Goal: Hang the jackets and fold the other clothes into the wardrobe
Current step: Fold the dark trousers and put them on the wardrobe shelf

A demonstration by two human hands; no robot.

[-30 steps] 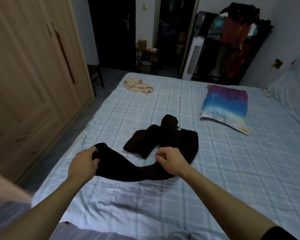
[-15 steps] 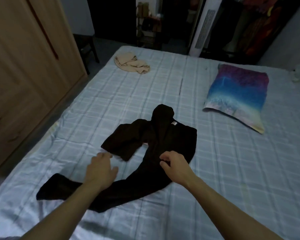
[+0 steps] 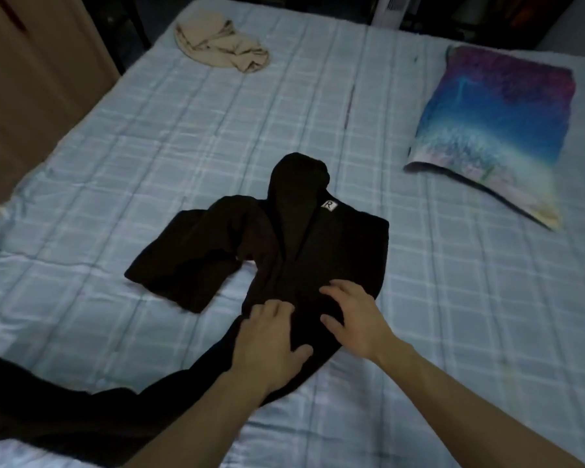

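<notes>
A black garment (image 3: pixel 335 244) with a small white label lies spread on the pale blue checked bed (image 3: pixel 149 146). One of its long parts trails toward the lower left edge. My left hand (image 3: pixel 271 342) rests flat on the garment's lower middle, fingers fairly straight. My right hand (image 3: pixel 355 315) lies just to its right, fingers spread and pressing on the cloth. A crumpled beige garment (image 3: pixel 220 49) sits near the bed's far left corner.
A colourful blue and purple pillow (image 3: pixel 493 130) lies at the right on the bed. The wooden wardrobe (image 3: pixel 31 79) stands along the left side, its doors closed. A white appliance (image 3: pixel 390 8) and dark furniture stand beyond the bed's far edge.
My left hand let go of the garment's long part and moved right onto its middle. My right hand opened from a pinch to lie flat. The view tilted down and closer.
</notes>
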